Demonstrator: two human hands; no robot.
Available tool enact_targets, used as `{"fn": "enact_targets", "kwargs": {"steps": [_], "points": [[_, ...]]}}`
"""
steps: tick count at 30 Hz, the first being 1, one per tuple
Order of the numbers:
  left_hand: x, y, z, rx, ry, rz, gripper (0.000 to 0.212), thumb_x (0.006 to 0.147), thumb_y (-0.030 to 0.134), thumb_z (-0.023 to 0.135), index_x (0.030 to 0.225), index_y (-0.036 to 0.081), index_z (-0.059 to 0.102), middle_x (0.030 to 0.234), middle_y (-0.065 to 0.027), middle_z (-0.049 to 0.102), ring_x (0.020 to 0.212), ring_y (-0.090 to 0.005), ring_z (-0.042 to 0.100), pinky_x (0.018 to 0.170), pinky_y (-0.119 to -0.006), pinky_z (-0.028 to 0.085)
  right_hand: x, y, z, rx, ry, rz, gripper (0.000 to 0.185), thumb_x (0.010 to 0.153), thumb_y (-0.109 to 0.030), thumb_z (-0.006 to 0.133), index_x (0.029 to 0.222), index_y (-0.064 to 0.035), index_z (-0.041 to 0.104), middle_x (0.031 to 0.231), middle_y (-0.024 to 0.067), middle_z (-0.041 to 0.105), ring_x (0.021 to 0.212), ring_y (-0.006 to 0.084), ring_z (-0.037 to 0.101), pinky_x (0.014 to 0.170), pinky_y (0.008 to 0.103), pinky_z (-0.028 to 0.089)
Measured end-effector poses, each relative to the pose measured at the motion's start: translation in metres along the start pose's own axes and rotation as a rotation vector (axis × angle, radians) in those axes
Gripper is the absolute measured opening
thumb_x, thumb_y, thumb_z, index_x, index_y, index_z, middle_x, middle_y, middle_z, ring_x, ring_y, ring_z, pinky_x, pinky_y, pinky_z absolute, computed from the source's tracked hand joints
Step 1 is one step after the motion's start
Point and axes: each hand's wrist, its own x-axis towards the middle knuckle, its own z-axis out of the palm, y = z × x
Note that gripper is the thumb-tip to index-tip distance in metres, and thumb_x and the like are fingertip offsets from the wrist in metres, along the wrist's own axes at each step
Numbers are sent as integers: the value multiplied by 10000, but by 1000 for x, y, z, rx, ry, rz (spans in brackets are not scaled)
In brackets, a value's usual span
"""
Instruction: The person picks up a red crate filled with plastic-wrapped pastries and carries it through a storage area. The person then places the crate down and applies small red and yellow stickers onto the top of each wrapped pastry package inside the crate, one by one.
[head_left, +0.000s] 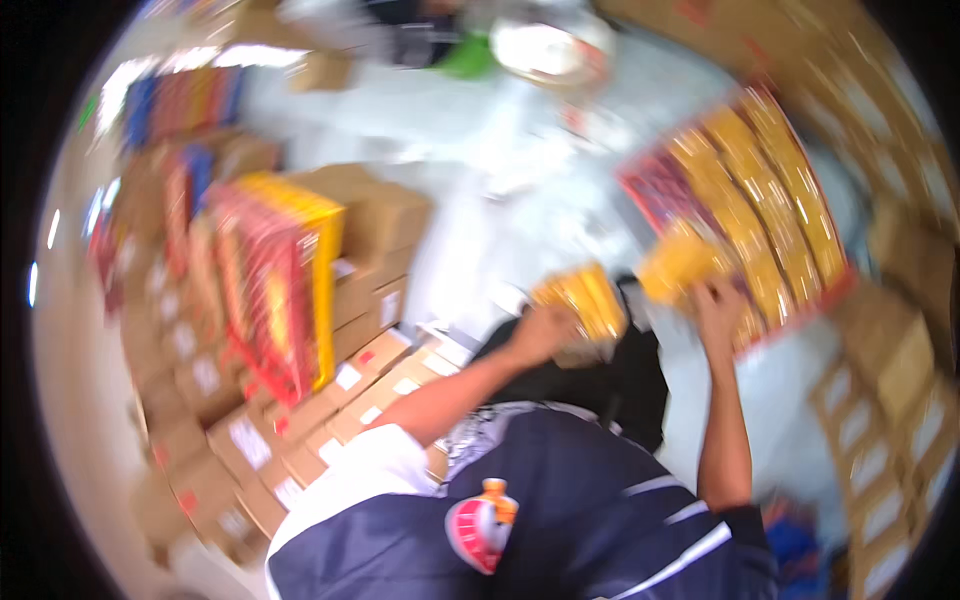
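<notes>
My left hand (550, 330) grips a bundle of yellow packets (587, 300) with a shiny plastic look, held in front of my body. To the right, my right hand (718, 304) has hold of another yellow packet (675, 262) over the near edge of a red-rimmed box (836, 289). Rows of shiny yellow packets (757, 199) fill much of that box. Its left part shows a purplish-red area (664, 184), too blurred to identify. Motion blur also hides the exact finger contact and any print on the packets.
Brown cardboard cartons (375, 217) with white labels are stacked on my left, with a red-and-yellow plastic-wrapped package (281, 285) on them. More cartons (870, 435) line the right side. A round white container (551, 49) stands ahead on the pale floor (360, 105), near scattered white scraps (525, 161).
</notes>
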Motion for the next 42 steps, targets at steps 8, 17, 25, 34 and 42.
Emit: {"fn": "enact_targets", "kwargs": {"steps": [8,17,25,34,42], "points": [[-232,-80,-112,-560,552,-115,358,1031,223,530,898,-52,715,800,-126,754,702,-174,739,671,-309,603,-95,-148,159,-455,-361,-407,246,854,-204,668,912,26,732,715,152,693,674,161,655,645,365,517],[-367,-237,-183,-1017,1172,-52,387,1056,252,526,876,-37,710,781,-110,745,659,-149,709,631,-274,584,-242,-320,450,-573,-876,-744,334,896,-251,663,718,31,677,598,111,663,570,161,662,564,349,505],[-439,-294,-246,-1216,1432,11,397,1078,273,507,941,-42,706,819,-143,752,654,-162,715,616,-274,587,-308,-425,613,-284,-1120,-551,282,955,-178,614,781,34,681,685,90,684,587,156,668,565,317,536],[-491,-365,-416,-1230,1561,67,378,1075,275,507,956,-42,676,834,-158,737,680,-189,711,642,-299,586,-272,-475,788,95,-1108,-182,155,978,-108,584,897,17,627,761,112,687,608,181,681,557,282,550],[-490,-451,-589,-1363,1676,43,362,1069,263,502,968,-46,662,838,-150,735,670,-173,706,622,-282,587,-228,-467,924,245,-987,94,143,992,-121,578,937,10,598,763,129,679,633,226,706,571,310,594]]}}
